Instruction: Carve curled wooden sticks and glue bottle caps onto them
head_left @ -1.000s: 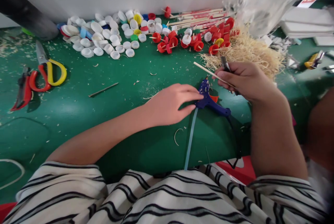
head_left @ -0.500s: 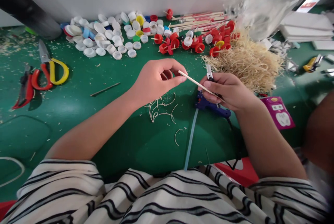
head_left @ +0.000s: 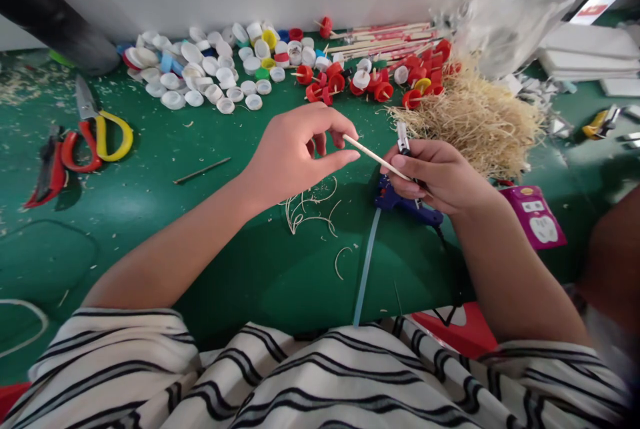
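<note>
In the head view, a thin pale wooden stick (head_left: 373, 154) slants down to the right into my right hand (head_left: 433, 172). That hand is closed around the stick and a small black tool with a silver metal head (head_left: 403, 135), whose exact kind I cannot make out. My left hand (head_left: 303, 152) is at the stick's upper left end, thumb and fingers parted; the tip lies by the forefinger, not pinched. Curled wood shavings (head_left: 300, 215) lie on the green table (head_left: 280, 275) below. A blue glue gun (head_left: 407, 205) with a long translucent glue stick (head_left: 367, 262) lies under my right hand.
White and coloured bottle caps (head_left: 200, 69) stand in a heap at the back. Red caps on sticks (head_left: 373, 82) and a shavings pile (head_left: 480, 122) lie farther right. Scissors (head_left: 103, 129), red-handled pliers (head_left: 47, 175) and a nail (head_left: 203, 170) are at left. Someone's arm (head_left: 615, 255) shows at right.
My left thumb and fingers have parted and let go of the stick's end. My right hand still holds the stick and the black tool in nearly the same spot.
</note>
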The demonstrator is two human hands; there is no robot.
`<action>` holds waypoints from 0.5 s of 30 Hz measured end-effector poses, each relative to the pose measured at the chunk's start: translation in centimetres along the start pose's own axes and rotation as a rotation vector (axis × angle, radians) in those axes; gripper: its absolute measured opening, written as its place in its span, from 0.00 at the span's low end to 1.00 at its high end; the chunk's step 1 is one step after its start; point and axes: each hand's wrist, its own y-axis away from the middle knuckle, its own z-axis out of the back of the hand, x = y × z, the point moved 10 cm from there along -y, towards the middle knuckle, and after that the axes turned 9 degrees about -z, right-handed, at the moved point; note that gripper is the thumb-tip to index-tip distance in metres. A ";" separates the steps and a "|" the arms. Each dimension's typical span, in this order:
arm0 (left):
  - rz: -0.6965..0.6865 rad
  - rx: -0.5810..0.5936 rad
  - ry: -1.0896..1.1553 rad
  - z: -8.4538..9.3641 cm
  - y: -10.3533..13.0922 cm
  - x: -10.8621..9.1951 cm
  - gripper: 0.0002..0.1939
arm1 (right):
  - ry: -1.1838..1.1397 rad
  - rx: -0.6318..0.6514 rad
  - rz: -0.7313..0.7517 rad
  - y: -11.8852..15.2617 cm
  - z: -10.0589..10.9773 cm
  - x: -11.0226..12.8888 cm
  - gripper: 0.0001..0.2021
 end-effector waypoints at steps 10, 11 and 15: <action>0.038 -0.013 0.071 -0.3 0.1 0.3 0.05 | 0.034 -0.020 0.001 0.2 -0.2 0.2 0.21; 0.048 -0.013 0.078 -0.3 0.1 0.4 0.05 | 0.029 -0.019 0.003 0.2 -0.2 0.2 0.21; 0.071 -0.004 0.103 0.0 -0.2 0.3 0.07 | 0.003 -0.010 0.008 0.3 -0.3 0.3 0.20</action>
